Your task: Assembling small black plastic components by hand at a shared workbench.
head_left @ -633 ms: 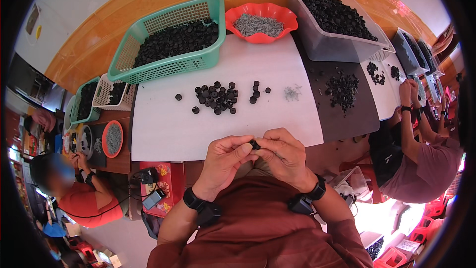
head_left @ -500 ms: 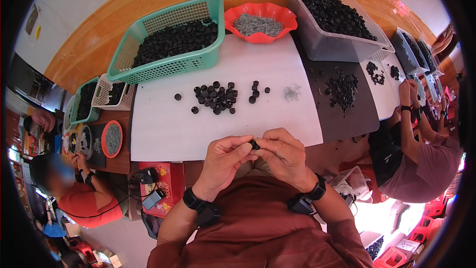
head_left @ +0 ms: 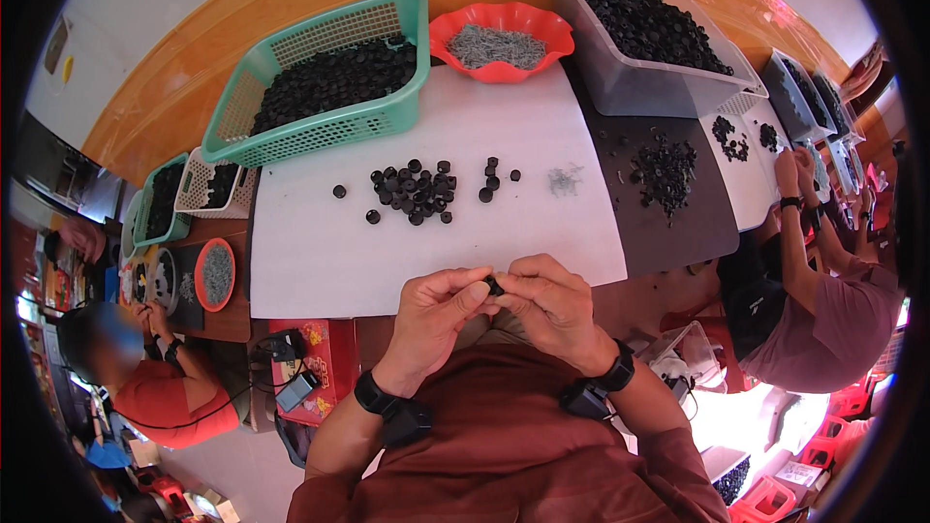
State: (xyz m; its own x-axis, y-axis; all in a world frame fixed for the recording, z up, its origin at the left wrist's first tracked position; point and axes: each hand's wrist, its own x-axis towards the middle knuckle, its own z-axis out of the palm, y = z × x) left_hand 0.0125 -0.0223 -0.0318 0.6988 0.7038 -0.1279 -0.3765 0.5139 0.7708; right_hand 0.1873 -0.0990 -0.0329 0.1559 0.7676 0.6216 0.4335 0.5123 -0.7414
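Note:
A small black plastic piece (head_left: pixel 494 285) is pinched between both my hands, just off the near edge of the white sheet. My left hand (head_left: pixel 434 315) grips it with thumb and forefinger. On the other side, the fingertips of my right hand (head_left: pixel 554 302) close on the same piece and partly cover it. Ahead on the sheet lies a pile of small round black parts (head_left: pixel 415 192). A few more black parts (head_left: pixel 490 179) stand to its right in a short row. Farther right is a small heap of thin silvery metal pieces, probably screws (head_left: pixel 565 180).
At the back stand a green basket (head_left: pixel 415 107) of black parts, a red scalloped bowl (head_left: pixel 499 71) of metal pieces and a clear bin (head_left: pixel 639 87). Loose black parts (head_left: pixel 665 176) lie on a dark mat at right. Co-workers sit on both sides.
The table and its things have shifted slightly left in view. Both hands stay together, holding the black piece almost as before.

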